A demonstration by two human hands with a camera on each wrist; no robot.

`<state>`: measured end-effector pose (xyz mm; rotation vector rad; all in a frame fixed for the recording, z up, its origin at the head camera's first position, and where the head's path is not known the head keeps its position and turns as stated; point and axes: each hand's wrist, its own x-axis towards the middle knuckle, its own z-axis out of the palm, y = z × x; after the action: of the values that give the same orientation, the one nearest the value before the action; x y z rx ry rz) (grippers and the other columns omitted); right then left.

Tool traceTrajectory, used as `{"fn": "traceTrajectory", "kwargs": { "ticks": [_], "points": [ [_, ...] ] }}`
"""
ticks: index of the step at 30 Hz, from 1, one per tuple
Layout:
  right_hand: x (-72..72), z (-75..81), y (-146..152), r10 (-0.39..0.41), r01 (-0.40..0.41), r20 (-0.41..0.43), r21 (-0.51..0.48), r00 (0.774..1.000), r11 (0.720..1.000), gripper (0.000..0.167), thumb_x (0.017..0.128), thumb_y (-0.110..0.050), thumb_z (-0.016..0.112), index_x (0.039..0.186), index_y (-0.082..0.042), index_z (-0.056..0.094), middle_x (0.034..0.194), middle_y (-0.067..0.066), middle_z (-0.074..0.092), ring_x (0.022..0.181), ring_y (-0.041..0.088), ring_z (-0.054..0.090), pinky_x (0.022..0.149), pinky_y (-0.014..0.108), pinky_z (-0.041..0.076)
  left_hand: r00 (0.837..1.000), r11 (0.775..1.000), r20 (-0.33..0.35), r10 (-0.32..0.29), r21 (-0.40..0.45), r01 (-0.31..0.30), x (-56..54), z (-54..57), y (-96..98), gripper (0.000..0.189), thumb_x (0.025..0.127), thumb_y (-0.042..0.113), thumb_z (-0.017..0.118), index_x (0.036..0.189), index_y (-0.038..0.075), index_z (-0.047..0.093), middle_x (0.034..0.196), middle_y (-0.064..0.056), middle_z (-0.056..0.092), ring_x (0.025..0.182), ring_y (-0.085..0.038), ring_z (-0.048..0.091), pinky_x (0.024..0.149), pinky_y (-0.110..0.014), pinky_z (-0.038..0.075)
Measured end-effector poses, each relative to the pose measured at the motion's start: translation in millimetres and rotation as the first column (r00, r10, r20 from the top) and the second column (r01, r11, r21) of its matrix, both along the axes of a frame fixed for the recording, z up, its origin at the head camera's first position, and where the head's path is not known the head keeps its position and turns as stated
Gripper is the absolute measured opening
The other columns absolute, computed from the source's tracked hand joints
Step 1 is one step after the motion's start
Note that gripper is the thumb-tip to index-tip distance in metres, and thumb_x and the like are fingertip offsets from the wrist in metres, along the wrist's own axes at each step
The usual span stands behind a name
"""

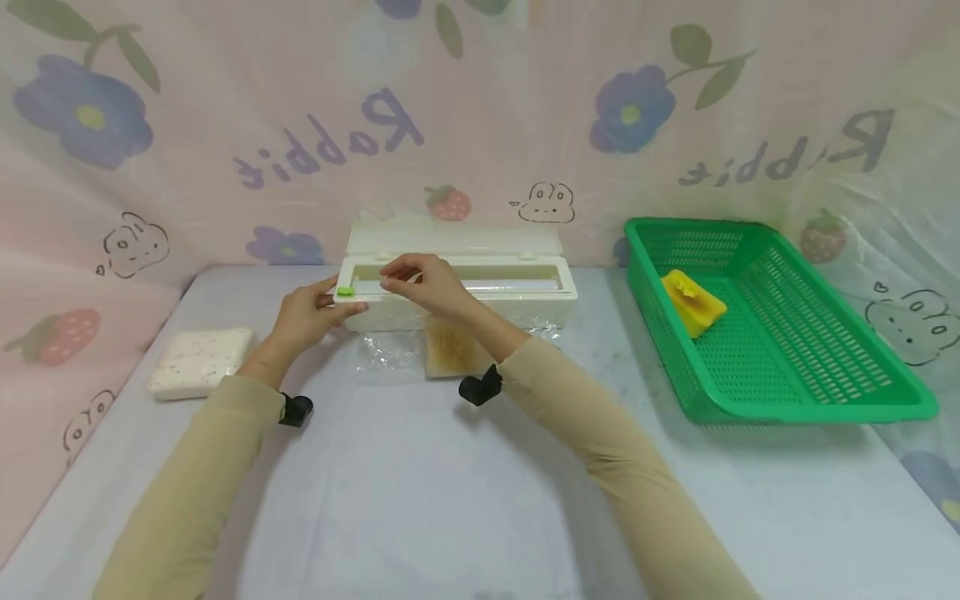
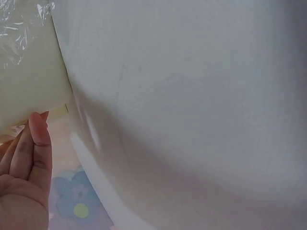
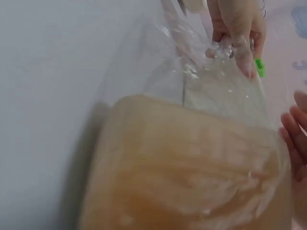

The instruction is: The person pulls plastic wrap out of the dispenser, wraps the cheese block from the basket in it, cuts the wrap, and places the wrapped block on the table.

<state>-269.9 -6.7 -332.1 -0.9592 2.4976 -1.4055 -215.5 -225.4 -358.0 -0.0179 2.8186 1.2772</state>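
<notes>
A white cling film dispenser [image 1: 465, 310] stands at the back of the table, its lid [image 1: 453, 237] raised and a white roll visible inside. My left hand [image 1: 306, 315] grips the dispenser's left end, thumb on the front, close to a green slider [image 1: 346, 292]. Over the opening, my right hand [image 1: 431, 287] hovers with loosely bent fingers; in the right wrist view its fingertips show nothing between them. Clear film [image 3: 158, 72] hangs from the dispenser's front and lies over a browned bread slice [image 1: 452, 348]. The right forearm partly hides the slice.
A white speckled square block [image 1: 201, 362] lies on the table at the left. To the right stands a green perforated basket [image 1: 693, 392] with a yellow block [image 1: 693, 304] inside. A printed curtain [image 1: 480, 108] rises behind the table.
</notes>
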Motion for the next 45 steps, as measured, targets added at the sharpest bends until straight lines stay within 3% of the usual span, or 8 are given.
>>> {"fn": "traceTrajectory", "kwargs": {
  "ticks": [6, 16, 21, 37, 45],
  "points": [
    [-9.7, -2.3, -16, 0.049, -0.049, 0.014, 0.04, 0.999, 0.998, 0.03, 0.09, -0.026, 0.068, 0.114, -0.008, 0.068, 0.104, 0.004, 0.07, 0.092, 0.014, 0.062, 0.075, 0.019, 0.048, 1.0, 1.0, 0.024, -0.005, 0.017, 0.005, 1.2, -0.8, 1.2, 0.088, 0.084, 0.053, 0.066, 0.152, 0.013, 0.026, 0.127, -0.022, 0.059, 0.084, -0.023, 0.07, 0.067, -0.022, 0.047],
    [-14.6, -3.9, -35, 0.102, -0.1, -0.018, 0.103, 0.995, 0.99, 0.025, 0.089, -0.024, 0.069, 0.109, -0.01, 0.072, 0.105, 0.004, 0.071, 0.09, 0.011, 0.064, 0.076, 0.017, 0.05, 1.0, 1.0, -0.005, -0.024, -0.014, 0.024, 2.3, 2.3, 3.2, 0.085, 0.086, 0.051, 0.064, 0.151, 0.013, 0.026, 0.124, -0.02, 0.062, 0.089, -0.028, 0.069, 0.072, -0.025, 0.046],
    [-12.3, -5.1, -40, 0.096, -0.093, -0.017, 0.126, 0.995, 0.988, 0.023, 0.09, -0.025, 0.068, 0.107, -0.01, 0.073, 0.102, 0.003, 0.072, 0.087, 0.01, 0.064, 0.075, 0.016, 0.049, 0.999, 0.999, 0.015, -0.035, -0.017, 0.035, 2.4, 3.3, 3.5, 0.087, 0.086, 0.053, 0.063, 0.152, 0.012, 0.023, 0.127, -0.021, 0.06, 0.092, -0.029, 0.069, 0.074, -0.026, 0.047],
    [-10.9, -6.8, -45, 0.1, -0.099, -0.002, 0.124, 0.995, 0.987, 0.024, 0.09, -0.027, 0.068, 0.107, -0.011, 0.075, 0.098, 0.002, 0.075, 0.081, 0.008, 0.06, 0.067, 0.017, 0.046, 1.0, 0.999, -0.002, -0.024, -0.023, 0.024, 4.3, 3.0, -1.1, 0.085, 0.086, 0.053, 0.063, 0.151, 0.014, 0.026, 0.116, -0.018, 0.067, 0.086, -0.026, 0.07, 0.069, -0.024, 0.048],
    [-13.6, -4.3, -40, 0.098, -0.085, -0.055, 0.198, 0.994, 0.976, 0.025, 0.091, -0.027, 0.067, 0.107, -0.009, 0.074, 0.105, 0.003, 0.073, 0.091, 0.009, 0.065, 0.075, 0.014, 0.047, 0.999, 0.999, -0.026, -0.043, -0.028, 0.042, 1.9, 1.5, -1.2, 0.08, 0.088, 0.049, 0.062, 0.151, 0.015, 0.027, 0.117, -0.019, 0.066, 0.083, -0.026, 0.07, 0.066, -0.024, 0.047]
  ]
}}
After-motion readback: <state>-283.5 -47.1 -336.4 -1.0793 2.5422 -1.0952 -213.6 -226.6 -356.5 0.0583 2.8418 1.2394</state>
